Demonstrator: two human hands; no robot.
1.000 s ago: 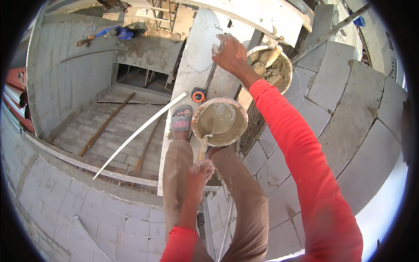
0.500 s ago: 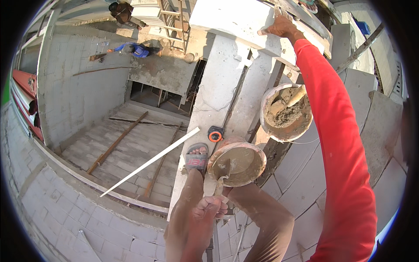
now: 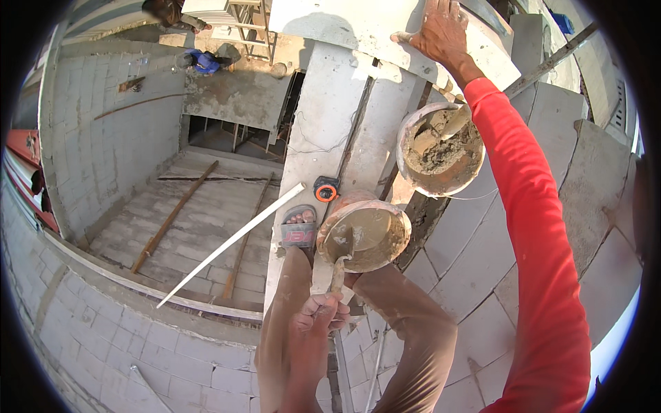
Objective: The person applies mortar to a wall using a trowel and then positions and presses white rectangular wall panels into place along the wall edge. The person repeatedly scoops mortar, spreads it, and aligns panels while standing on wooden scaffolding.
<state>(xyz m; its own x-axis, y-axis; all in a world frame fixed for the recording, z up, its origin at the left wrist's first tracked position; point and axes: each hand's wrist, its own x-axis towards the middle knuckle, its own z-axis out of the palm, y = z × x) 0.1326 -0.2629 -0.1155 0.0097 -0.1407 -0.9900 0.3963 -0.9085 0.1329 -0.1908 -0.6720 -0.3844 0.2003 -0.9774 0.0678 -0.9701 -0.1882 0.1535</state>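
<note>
My left hand (image 3: 320,311) is closed around the handle of a trowel (image 3: 338,274). The trowel's blade dips into wet grey mortar in a bucket (image 3: 401,242) between my knees. Up and to the right, my right hand (image 3: 441,36) lies open on a pale block (image 3: 375,27), thumb out and fingers spread. Beyond the first bucket stands a second bucket (image 3: 407,165) with thicker mortar and a scoop-like tool (image 3: 457,122), partly covered by my red sleeve.
A tape measure (image 3: 326,188) lies by my sandalled foot (image 3: 299,227) on the wall top (image 3: 313,138). A white strip (image 3: 231,244) juts over the deep room at left. Two people, one in blue (image 3: 205,62), are far below. A pole (image 3: 551,60) slants at right.
The view has shifted, moving the scene slightly left and up. My right hand's fingers now spread flatter on the block. The trowel blade has gone down into the mortar in the near bucket.
</note>
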